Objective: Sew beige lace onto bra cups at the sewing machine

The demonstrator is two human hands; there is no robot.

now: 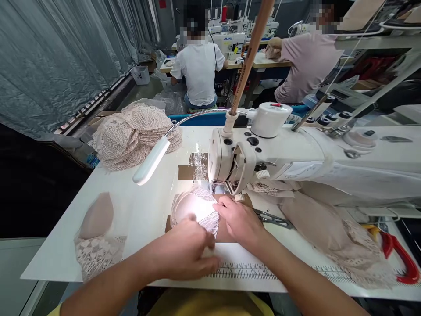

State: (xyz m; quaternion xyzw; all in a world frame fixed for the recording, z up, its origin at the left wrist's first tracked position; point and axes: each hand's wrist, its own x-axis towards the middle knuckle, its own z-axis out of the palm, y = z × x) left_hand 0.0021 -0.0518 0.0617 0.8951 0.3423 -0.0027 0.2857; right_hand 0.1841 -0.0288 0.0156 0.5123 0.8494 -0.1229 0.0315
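Note:
A beige lace bra cup [192, 206] lies under the needle of a white sewing machine [237, 160], lit by the machine's lamp. My left hand [187, 250] rests on the near edge of the cup with its fingers curled and pressed on the lace. My right hand [238, 219] lies on the cup's right side, fingers closed down on the fabric beside the presser foot. Both hands touch the same piece.
A pile of lace cups [134, 134] sits at the table's far left; a foam cup with lace [97, 232] lies near left. More beige fabric [332, 237] and red-handled scissors [399, 254] lie right. A gooseneck lamp [151, 160] hangs over the table. Two people sit at machines behind.

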